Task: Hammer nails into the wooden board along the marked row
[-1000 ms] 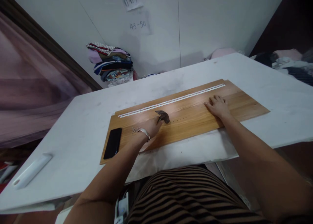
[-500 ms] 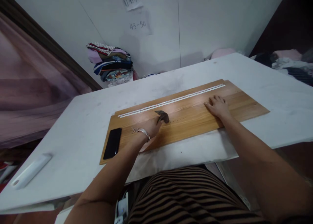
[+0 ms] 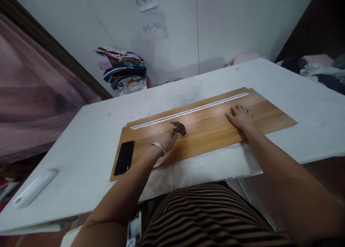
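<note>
My left hand [image 3: 167, 140], with a bracelet at the wrist, is wrapped round a claw hammer [image 3: 181, 128] close to its head. The hammer's head is at the wooden board [image 3: 215, 126], and its handle is mostly hidden by the hand. Right of the head runs a row of several small dark points [image 3: 198, 131], too small to tell whether nails or holes. A few thin metal pieces [image 3: 148, 143], which look like nails, lie beside the wrist. Flat on the board's right part rests my right hand [image 3: 240, 117], fingers somewhat spread, holding nothing.
Two pale strips with markings [image 3: 190, 111] run along the board's far side. A black phone [image 3: 124, 158] lies at its left end. On the white table [image 3: 86, 142] is a pale long object [image 3: 35, 188]. Folded clothes [image 3: 124, 70] are stacked by the wall.
</note>
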Demonstrator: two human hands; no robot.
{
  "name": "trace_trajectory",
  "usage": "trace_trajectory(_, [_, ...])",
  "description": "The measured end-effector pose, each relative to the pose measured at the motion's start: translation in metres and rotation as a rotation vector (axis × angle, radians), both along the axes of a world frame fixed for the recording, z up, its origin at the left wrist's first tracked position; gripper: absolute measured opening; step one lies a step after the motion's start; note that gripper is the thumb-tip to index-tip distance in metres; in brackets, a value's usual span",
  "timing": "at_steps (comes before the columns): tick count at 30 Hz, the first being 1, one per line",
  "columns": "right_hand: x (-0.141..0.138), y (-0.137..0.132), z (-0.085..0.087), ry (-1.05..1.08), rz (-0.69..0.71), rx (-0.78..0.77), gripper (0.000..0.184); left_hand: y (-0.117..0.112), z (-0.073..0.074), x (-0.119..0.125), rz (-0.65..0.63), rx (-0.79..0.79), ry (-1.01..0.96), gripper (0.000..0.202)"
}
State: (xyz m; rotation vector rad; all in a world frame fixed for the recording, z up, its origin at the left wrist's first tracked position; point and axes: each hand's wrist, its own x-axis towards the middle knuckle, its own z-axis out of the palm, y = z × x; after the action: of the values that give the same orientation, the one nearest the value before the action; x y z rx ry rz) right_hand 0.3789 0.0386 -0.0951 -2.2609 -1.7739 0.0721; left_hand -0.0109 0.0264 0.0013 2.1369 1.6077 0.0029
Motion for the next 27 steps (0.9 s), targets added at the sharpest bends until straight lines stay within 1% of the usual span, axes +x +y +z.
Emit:
trace_trajectory(6, [0.0007,0.0008,-0.0006,-0.009,0.005,-0.01,0.05,0.0014,0.0042,0.0003,0.02,0.031,-0.003,0.033])
trace_trajectory(13, [0.0006,0.0007,-0.0026,-0.005,-0.002,0.006,0.051,0.0002,-0.0009,0.0002,-0.001,0.011,0.02,0.032])
trace_trajectory(21, [0.0001,0.0005,-0.0003,-0.002,0.007,0.001,0.05,0.0019,0.0022,0.0001,0.024,0.019,-0.001,0.035])
trace_trajectory(27, [0.001,0.0005,-0.0007,-0.002,0.009,-0.008,0.05,-0.0005,0.0002,0.002,-0.006,-0.001,0.048,0.032])
